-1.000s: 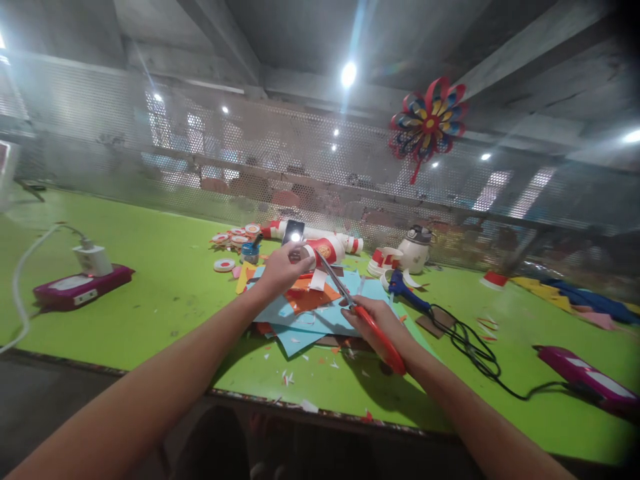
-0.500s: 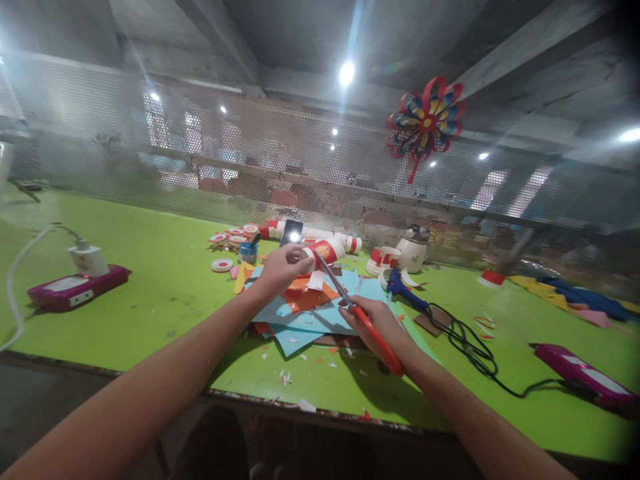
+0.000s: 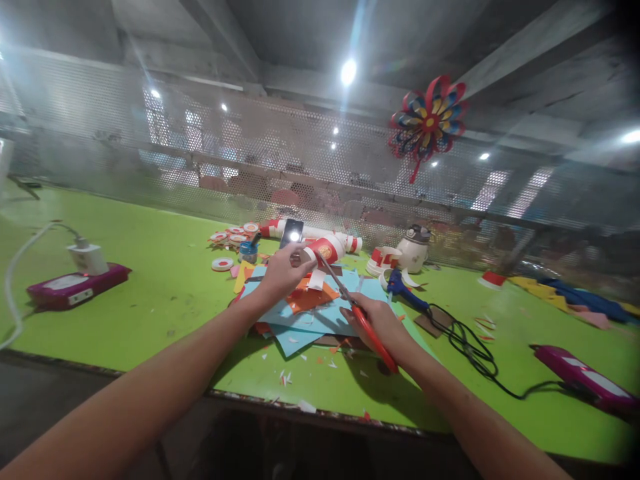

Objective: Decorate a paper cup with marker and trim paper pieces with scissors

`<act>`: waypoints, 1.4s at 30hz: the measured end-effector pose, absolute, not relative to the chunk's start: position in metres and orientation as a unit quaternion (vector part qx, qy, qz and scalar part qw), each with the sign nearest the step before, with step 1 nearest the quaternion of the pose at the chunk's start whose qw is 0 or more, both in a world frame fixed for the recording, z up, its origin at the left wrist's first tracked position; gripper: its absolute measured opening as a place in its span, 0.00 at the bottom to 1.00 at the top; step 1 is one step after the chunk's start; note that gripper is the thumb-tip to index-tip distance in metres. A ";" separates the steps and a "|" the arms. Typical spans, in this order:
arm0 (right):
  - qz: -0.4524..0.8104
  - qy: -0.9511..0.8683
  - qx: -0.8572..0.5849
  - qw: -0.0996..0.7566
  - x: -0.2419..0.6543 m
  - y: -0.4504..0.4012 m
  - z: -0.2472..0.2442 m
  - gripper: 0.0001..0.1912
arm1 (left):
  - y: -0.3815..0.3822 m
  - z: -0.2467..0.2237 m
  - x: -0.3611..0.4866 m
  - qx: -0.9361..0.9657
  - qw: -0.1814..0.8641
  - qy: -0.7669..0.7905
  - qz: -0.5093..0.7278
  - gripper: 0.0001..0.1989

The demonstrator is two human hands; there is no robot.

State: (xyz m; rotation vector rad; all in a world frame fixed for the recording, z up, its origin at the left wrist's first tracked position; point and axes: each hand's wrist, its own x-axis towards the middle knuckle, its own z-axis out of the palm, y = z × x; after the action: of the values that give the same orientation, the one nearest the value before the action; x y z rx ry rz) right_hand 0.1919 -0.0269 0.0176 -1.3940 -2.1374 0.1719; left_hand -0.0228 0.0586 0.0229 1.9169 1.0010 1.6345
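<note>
My left hand (image 3: 285, 270) is closed on a red and white paper cup (image 3: 327, 249), which lies on its side in the air with a round gold emblem facing me. In my right hand (image 3: 377, 317) is a pair of scissors (image 3: 367, 327) with red handles. Their blades reach up and left to the cup's rim; whether they are parted I cannot tell. Below the hands lie light blue paper sheets (image 3: 327, 323), with an orange paper piece (image 3: 310, 297) and a white scrap (image 3: 317, 280) on top.
Stacked cups (image 3: 315, 231) lie behind a phone (image 3: 291, 233) with its light on. Cut cup bottoms (image 3: 223, 265) and a blue jar (image 3: 248, 251) are at left. To the right are a blue glue gun (image 3: 407, 291) with black cord and a purple power strip (image 3: 583, 373). Another strip (image 3: 75, 287) is at left.
The cup has tilted slightly and shifted a little upward in my left hand. My right hand with the scissors has turned slightly, its handles moving a little left.
</note>
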 end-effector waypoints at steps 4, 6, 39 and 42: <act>0.057 -0.802 -0.527 0.275 0.193 -0.030 0.017 0.16 | 0.055 0.023 -0.022 0.697 0.210 0.366 0.580 0.16; 0.054 -0.801 -0.529 0.275 0.192 -0.031 0.017 0.16 | 0.053 0.024 -0.021 0.695 0.208 0.369 0.581 0.16; 0.024 -0.803 -0.520 0.289 0.191 -0.031 0.017 0.14 | 0.051 0.034 -0.028 0.547 0.511 0.290 0.596 0.18; 0.028 -0.808 -0.514 0.287 0.194 -0.028 0.015 0.16 | 0.052 0.035 -0.031 0.513 0.564 0.279 0.584 0.18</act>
State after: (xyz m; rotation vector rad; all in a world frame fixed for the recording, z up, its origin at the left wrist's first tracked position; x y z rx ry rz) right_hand 0.1936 -0.0281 0.0147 -1.3731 -2.1577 0.0743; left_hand -0.0309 0.0518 0.0350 1.2084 0.6556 1.3746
